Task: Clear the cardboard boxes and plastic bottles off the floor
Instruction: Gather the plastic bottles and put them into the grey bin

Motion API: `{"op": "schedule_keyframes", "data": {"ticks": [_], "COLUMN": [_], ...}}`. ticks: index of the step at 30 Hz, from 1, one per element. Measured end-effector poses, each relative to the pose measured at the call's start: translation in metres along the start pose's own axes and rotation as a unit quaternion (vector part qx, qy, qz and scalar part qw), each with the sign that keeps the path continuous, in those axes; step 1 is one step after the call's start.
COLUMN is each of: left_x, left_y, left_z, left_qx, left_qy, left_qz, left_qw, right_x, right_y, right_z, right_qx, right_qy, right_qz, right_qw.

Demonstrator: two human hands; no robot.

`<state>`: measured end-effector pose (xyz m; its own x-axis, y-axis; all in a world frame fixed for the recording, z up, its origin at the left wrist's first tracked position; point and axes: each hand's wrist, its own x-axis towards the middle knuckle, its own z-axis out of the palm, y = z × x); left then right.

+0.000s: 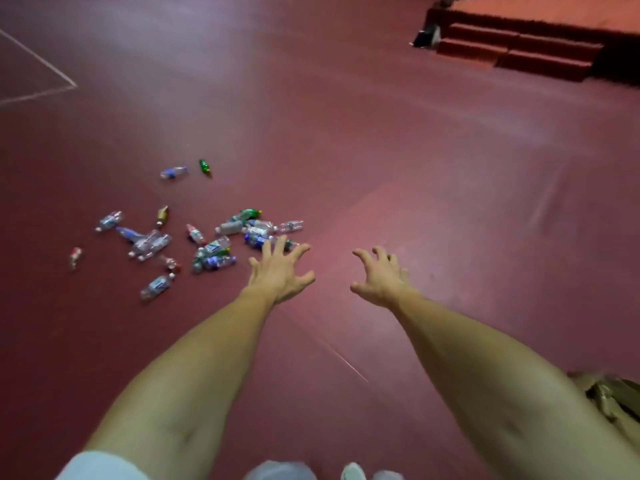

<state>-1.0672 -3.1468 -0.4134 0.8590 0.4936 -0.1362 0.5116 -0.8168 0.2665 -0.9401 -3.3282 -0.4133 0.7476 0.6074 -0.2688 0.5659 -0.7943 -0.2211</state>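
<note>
Several empty plastic bottles [207, 247] lie scattered on the dark red floor [381, 168], left of centre. Most are clear with blue labels; a green one [205, 167] and a clear one [173, 172] lie apart, farther back. Both my arms stretch forward. My left hand [278, 271] hovers with fingers spread at the right edge of the bottle pile and holds nothing. My right hand [379, 275] is out beside it over bare floor, fingers spread and bent, also holding nothing. Brown cardboard [609, 400] shows at the lower right edge, partly hidden by my right arm.
Red carpeted steps [512, 50] lead up to a raised platform at the top right, with a dark object [427, 36] at their left end. White court lines [41, 64] cross the floor at the top left. My shoes [353, 472] show at the bottom edge.
</note>
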Motion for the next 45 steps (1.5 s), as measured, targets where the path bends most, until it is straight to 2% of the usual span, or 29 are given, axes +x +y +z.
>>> {"op": "schedule_keyframes", "data": {"ticks": [10, 17, 31, 40, 45], "left_x": [0.074, 0.158, 0.367, 0.479, 0.518], "left_y": [-0.127, -0.23, -0.365, -0.447, -0.503], "left_z": [-0.028, -0.053, -0.111, -0.161, -0.177], "left_qx": [-0.019, -0.032, -0.02, -0.022, -0.033], "left_qy": [0.012, 0.014, 0.022, 0.025, 0.041], "left_qz": [-0.149, -0.212, -0.228, -0.274, -0.277], "left_qw": [0.989, 0.977, 0.973, 0.961, 0.959], "right_x": [0.163, 0.278, 0.521, 0.65, 0.694], "right_y": [-0.124, -0.227, -0.354, -0.449, -0.5], "right_z": [-0.001, 0.012, -0.009, -0.041, -0.036], "right_qx": [-0.029, -0.042, -0.024, -0.112, -0.125], "right_qy": [-0.047, -0.075, -0.079, -0.052, -0.054], "right_qz": [-0.148, -0.198, -0.213, -0.262, -0.254], "right_qw": [0.988, 0.976, 0.974, 0.957, 0.957]}}
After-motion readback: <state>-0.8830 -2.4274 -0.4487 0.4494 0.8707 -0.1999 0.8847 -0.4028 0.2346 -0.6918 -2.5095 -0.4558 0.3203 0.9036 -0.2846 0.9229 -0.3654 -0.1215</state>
